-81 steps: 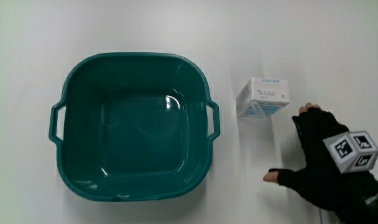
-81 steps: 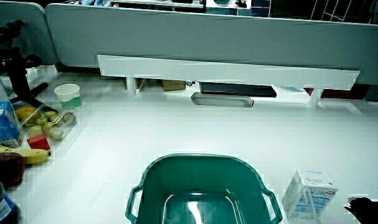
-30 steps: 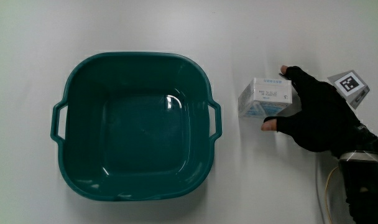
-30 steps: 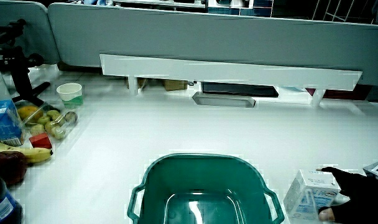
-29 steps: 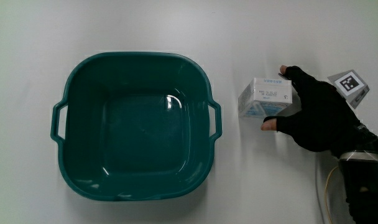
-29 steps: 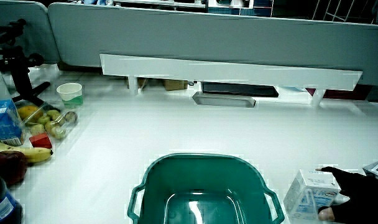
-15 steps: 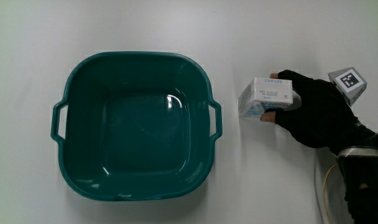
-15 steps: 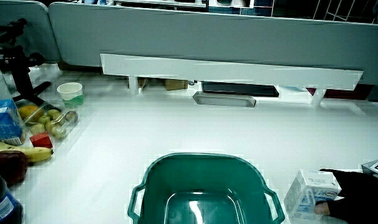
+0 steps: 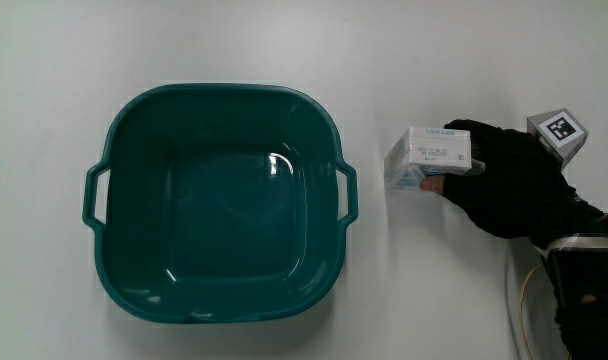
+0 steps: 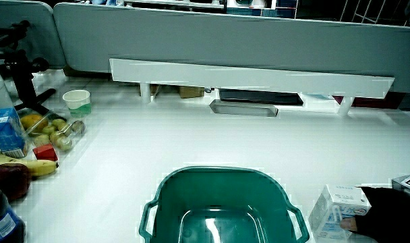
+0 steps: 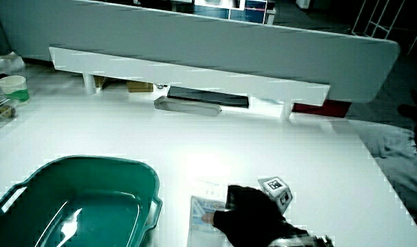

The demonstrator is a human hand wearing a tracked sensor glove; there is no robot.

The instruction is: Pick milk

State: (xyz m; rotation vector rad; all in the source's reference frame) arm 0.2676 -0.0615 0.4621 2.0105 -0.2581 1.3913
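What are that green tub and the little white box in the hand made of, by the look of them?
The green tub looks like moulded plastic: one smooth teal piece with handles formed in and a glossy glint on its floor. The milk carton seems to be coated paperboard: flat white faces, sharp folded edges, blue print. The hand gripping it wears a black glove, probably matte fabric, though that is hard to tell.

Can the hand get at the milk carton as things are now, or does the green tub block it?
Yes, it seems so. The hand is already at the carton, fingers closed around it. The tub stands apart beside the carton, away from the hand, so nothing blocks the grip.
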